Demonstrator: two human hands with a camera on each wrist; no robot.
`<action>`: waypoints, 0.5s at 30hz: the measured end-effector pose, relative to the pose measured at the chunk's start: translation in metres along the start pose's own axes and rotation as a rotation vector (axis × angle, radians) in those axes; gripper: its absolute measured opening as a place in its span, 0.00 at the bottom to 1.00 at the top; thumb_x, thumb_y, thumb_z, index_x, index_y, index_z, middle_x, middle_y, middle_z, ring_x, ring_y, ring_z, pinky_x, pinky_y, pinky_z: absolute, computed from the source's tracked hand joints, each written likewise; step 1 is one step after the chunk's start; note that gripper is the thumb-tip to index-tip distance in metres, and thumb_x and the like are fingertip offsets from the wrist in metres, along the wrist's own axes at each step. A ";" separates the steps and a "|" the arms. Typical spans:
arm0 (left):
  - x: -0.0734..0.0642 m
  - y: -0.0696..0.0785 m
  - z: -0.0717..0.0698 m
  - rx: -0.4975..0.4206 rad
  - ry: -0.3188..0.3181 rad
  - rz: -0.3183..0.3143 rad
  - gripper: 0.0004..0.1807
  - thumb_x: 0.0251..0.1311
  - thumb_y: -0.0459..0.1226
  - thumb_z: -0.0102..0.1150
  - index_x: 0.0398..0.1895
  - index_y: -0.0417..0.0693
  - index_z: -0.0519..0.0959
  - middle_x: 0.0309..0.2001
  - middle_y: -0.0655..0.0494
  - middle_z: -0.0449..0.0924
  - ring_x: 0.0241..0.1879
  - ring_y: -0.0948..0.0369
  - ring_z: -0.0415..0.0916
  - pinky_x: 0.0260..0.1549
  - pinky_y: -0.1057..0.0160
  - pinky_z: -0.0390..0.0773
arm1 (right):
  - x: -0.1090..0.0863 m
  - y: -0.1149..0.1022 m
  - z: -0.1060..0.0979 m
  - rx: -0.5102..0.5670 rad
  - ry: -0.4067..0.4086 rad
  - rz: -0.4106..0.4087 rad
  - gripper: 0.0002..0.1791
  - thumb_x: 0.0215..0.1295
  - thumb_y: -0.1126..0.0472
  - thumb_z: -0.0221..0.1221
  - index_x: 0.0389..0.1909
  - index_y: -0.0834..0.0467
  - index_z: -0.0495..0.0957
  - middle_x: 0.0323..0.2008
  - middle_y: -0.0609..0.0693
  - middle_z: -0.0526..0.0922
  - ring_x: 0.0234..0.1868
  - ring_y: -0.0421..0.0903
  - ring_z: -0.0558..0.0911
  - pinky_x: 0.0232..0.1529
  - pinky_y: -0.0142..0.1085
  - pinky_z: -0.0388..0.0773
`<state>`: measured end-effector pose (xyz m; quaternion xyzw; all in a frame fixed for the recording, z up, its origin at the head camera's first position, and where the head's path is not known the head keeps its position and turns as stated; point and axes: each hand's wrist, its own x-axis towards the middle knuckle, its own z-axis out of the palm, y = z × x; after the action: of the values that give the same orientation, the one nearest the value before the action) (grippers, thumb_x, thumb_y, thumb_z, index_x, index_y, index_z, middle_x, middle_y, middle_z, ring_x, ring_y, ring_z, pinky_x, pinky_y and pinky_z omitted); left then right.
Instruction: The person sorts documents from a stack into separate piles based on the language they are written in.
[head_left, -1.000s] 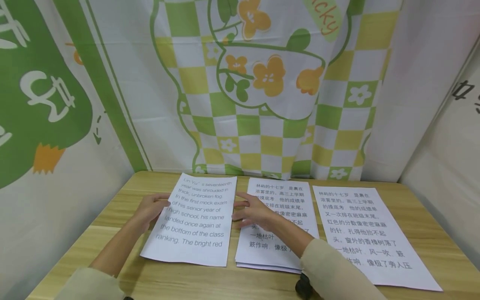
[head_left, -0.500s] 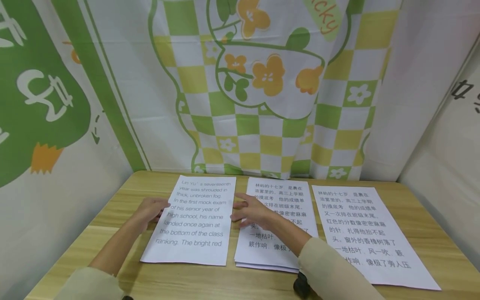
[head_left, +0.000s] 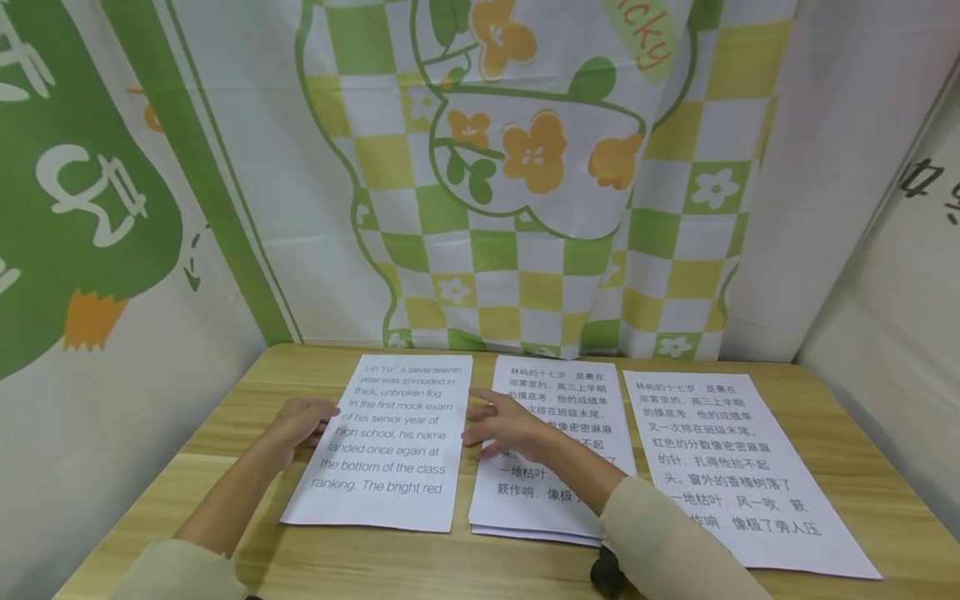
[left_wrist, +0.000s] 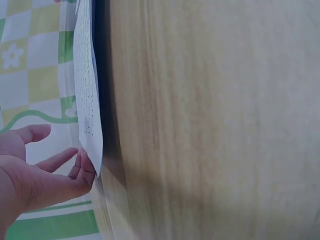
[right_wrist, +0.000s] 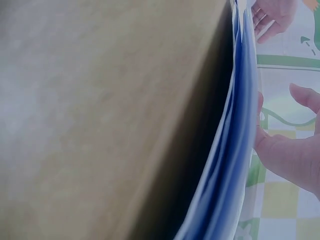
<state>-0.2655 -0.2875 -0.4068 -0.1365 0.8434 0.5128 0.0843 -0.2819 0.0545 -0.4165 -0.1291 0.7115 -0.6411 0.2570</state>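
Observation:
A sheet printed in English (head_left: pixel 390 442) lies on the left of the table. Beside its left edge, my left hand (head_left: pixel 300 423) has loosely bent fingers; in the left wrist view the fingertips touch the edge of the paper (left_wrist: pixel 89 110), with the thumb held apart. My right hand (head_left: pixel 513 425) is at the sheet's right edge, spread above a middle stack of sheets printed in Chinese (head_left: pixel 562 379) and hiding part of its text. Layered paper edges (right_wrist: pixel 227 135) show in the right wrist view, where the thumb stands away from the fingers.
Another Chinese-printed sheet (head_left: pixel 720 467) lies at the right of the wooden table (head_left: pixel 322 567). A black object (head_left: pixel 606 575) shows under the right sleeve. A patterned curtain (head_left: pixel 525 275) hangs behind the table, with printed cloth on both sides.
The English sheet's far edge has come slightly down and straightened. My left fingers have shifted a little outward at its left edge. My right hand has hardly moved.

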 end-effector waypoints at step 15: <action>-0.009 0.033 0.036 0.029 -0.017 0.076 0.30 0.74 0.38 0.51 0.73 0.30 0.65 0.66 0.29 0.69 0.59 0.40 0.71 0.49 0.54 0.78 | -0.019 0.000 -0.017 -0.027 0.006 -0.027 0.46 0.63 0.74 0.63 0.81 0.63 0.53 0.67 0.71 0.72 0.46 0.56 0.87 0.43 0.45 0.89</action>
<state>-0.2675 -0.2400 -0.3926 -0.0990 0.8545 0.5046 0.0737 -0.2752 0.0784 -0.4119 -0.1404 0.7190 -0.6354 0.2443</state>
